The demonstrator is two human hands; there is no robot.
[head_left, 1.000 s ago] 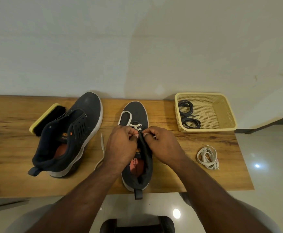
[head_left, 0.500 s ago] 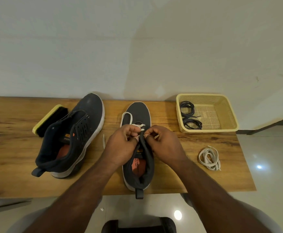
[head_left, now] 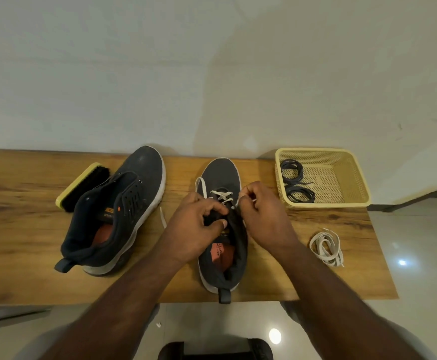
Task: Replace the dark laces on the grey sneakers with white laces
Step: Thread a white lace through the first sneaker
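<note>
Midway through threading the white lace (head_left: 221, 196) up the right sneaker (head_left: 222, 229) at table (head_left: 17, 255) centre: left hand (head_left: 196, 229) gripping the tongue, right hand (head_left: 261, 216) pinching the lace end, next eyelet needing careful aim.

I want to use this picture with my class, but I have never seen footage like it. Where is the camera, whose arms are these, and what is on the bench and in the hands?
There is no machine here. The camera sits on a person's head and looks down at their own arms. On the wooden bench stand two grey sneakers. The left sneaker has no lace; a shoe brush lies beside it. The left hand grips the tongue of the middle sneaker, while the right hand pinches the white lace partly threaded through it. The yellow basket holds the coiled dark laces. A spare white lace waits in a bundle on the right.
</note>
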